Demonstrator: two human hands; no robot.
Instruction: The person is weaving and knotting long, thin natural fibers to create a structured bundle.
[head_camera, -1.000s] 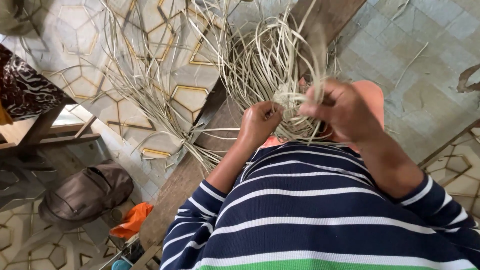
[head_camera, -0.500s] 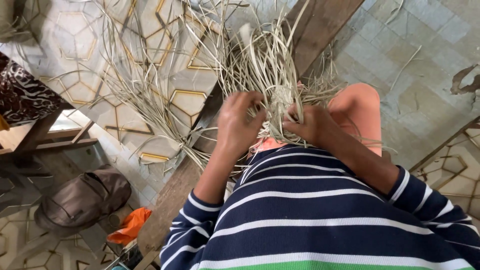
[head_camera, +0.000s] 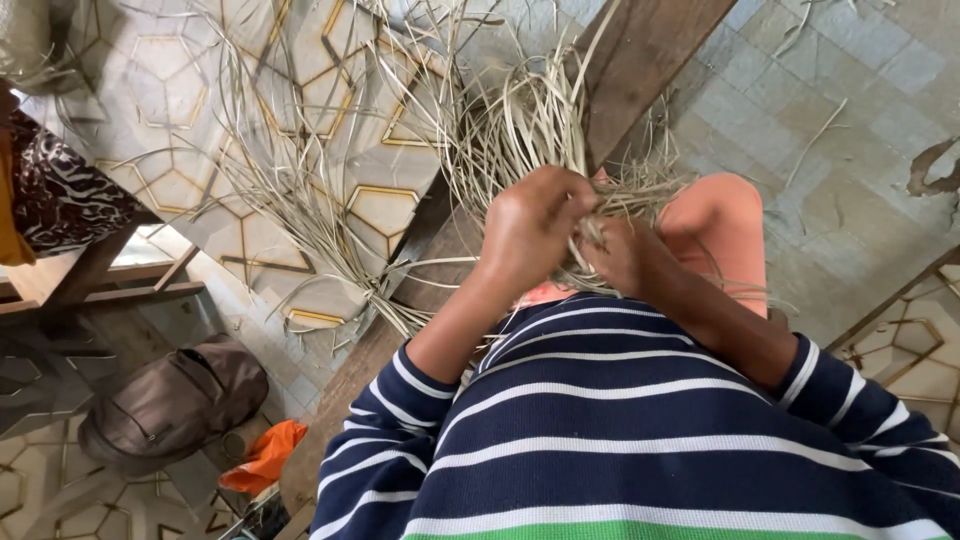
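Both hands met over the lap, forearms bent inward. Left hand (head_camera: 535, 225) curled knuckles-up, fingers pinching pale straw strips (head_camera: 530, 125) w/ loose ends fanning upward. Right hand (head_camera: 625, 258) (partly hidden) gripped the same bundle just beside it, above the wooden plank (head_camera: 640, 70).

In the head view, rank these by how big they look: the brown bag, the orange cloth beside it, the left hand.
1. Brown bag, clearly largest.
2. Left hand, though it sits much nearer the camera, so its rank is unsure.
3. Orange cloth, partly hidden at its lower edge.
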